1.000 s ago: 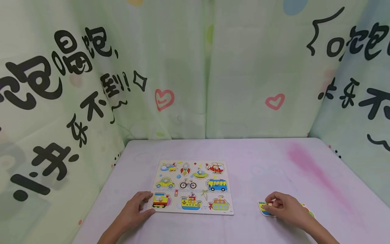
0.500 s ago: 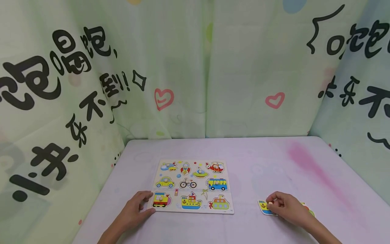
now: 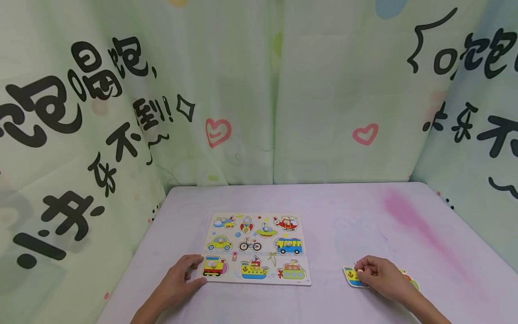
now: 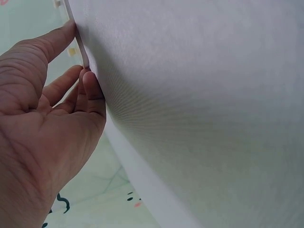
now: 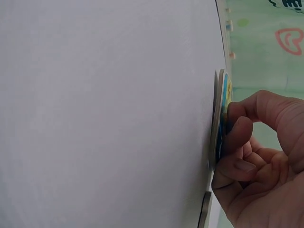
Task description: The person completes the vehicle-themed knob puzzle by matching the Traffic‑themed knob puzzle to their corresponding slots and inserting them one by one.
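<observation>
A wooden knob puzzle board (image 3: 259, 267) with vehicle pictures lies flat on the table. My left hand (image 3: 178, 281) rests at its lower left corner, thumb and fingertips touching the left edge. The left wrist view shows that hand (image 4: 57, 109) against the thin board edge. Further right, my right hand (image 3: 382, 276) pinches the knob of a boat puzzle piece (image 3: 351, 276). The piece looks low over the table, its near end covered by the fingers. In the right wrist view the boat piece (image 5: 220, 118) stands edge-on beside the pinching fingers.
Another colourful puzzle piece (image 3: 412, 280) lies mostly hidden behind my right hand; its edge (image 5: 205, 209) shows at the bottom of the right wrist view. A white cloth covers the table (image 3: 323, 211). Printed curtains (image 3: 315, 90) enclose the back and sides.
My right fingertips have shifted very slightly right on the boat puzzle piece, uncovering more of its picture. The left hand and the board have stayed put.
</observation>
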Demonstrator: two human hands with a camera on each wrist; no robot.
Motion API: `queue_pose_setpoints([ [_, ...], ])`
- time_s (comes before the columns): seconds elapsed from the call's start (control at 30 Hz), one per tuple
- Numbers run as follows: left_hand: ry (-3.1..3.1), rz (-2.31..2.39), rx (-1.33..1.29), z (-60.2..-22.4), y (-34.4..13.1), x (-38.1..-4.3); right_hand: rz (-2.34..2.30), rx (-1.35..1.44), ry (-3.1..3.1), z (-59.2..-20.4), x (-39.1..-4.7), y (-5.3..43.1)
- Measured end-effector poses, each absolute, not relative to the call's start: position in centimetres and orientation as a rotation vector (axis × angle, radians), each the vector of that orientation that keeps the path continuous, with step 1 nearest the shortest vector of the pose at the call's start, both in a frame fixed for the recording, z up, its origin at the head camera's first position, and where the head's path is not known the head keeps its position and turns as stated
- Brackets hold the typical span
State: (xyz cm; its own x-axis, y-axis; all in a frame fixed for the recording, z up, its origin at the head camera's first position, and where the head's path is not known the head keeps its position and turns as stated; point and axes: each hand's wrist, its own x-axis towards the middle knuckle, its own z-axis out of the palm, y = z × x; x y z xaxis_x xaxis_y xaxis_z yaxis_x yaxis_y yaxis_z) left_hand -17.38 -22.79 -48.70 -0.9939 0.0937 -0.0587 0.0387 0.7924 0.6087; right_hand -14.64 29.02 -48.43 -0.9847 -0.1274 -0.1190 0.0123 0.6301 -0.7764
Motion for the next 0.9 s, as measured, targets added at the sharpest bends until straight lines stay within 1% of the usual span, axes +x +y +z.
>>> queue_pose_setpoints([
  [0.23, 2.903, 0.968, 0.107, -48.7, -22.8, -17.3, -1.316, -0.045, 2.731, -47.9, -14.4, 28.4],
  [0.57, 2.906, 0.981, 0.110, -48.6, -22.8, -17.2, -1.474, -0.105, 2.600, -47.4, -14.3, 26.9],
  [0.9, 2.895, 0.983, 0.113, -48.7, -22.8, -17.3, -1.478, -0.123, 2.506, -47.2, -14.7, 23.7],
])
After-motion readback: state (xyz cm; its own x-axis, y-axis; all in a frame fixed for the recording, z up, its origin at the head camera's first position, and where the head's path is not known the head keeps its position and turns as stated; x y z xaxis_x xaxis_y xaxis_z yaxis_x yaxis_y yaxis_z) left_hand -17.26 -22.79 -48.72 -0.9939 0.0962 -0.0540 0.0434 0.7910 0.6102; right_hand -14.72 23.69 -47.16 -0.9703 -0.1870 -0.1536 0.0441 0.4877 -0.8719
